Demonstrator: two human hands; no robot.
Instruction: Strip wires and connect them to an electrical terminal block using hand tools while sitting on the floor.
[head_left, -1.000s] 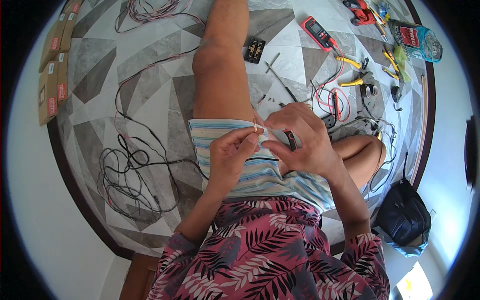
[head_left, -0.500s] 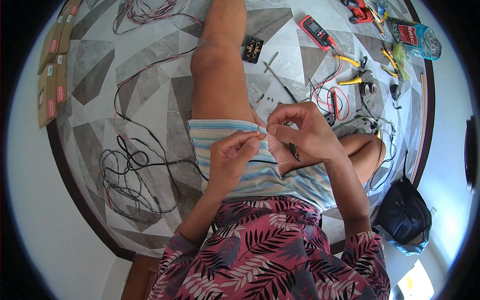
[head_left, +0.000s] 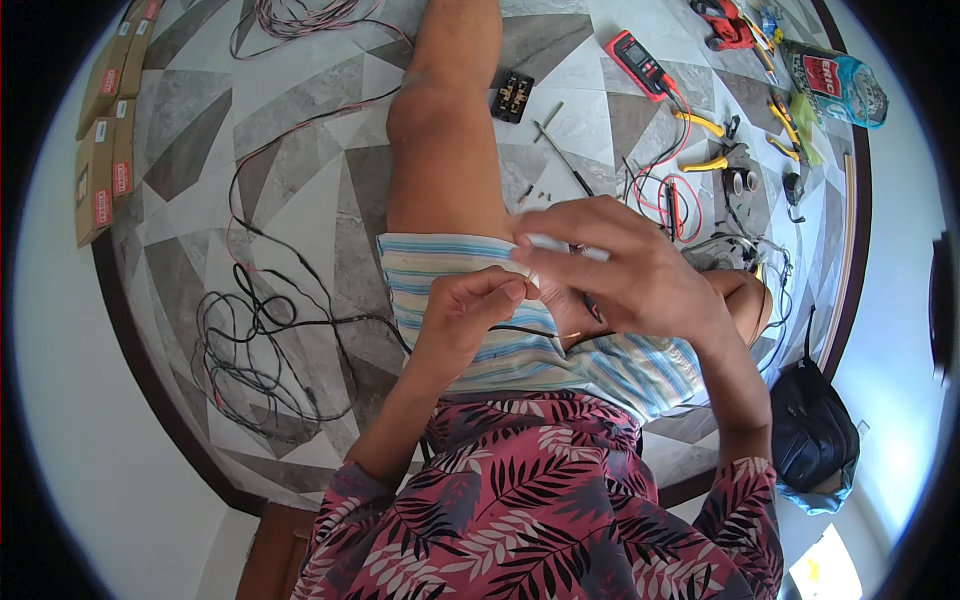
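1. At the centre of the frame, over the striped shorts (head_left: 440, 258): left hand (head_left: 462, 310), closed in a pinch of thumb on forefinger, other fingers curled; cannot tell what sits in the pinch, hidden by the fingertips.
2. Right of centre, just beside that pinch: right hand (head_left: 640, 265), blurred, with thumb and fingers parted; cannot tell whether anything small lies between them.
3. Slightly below the pinch, at mid-frame: black cable (head_left: 525, 330) across the shorts, pointing right, with a thin bare copper end (head_left: 572, 335) near the bent leg's foot (head_left: 560, 312). Cannot tell whether touching the left hand.
4. At left of the frame: loose tangle of dark cable (head_left: 265, 350) on the patterned floor (head_left: 190, 250), one strand leading right to the shorts.
5. At upper left: brown boxes (head_left: 92, 185); farther right, a coil of reddish and dark wires (head_left: 300, 24) along the top edge.
6. At upper middle, beside the outstretched leg (head_left: 445, 130): black block (head_left: 513, 96) with brass-coloured parts.
7. At upper right: red multimeter (head_left: 640, 65), yellow-handled pliers (head_left: 705, 164), red power tool (head_left: 722, 25).
8. At lower right: black backpack (head_left: 805, 425).
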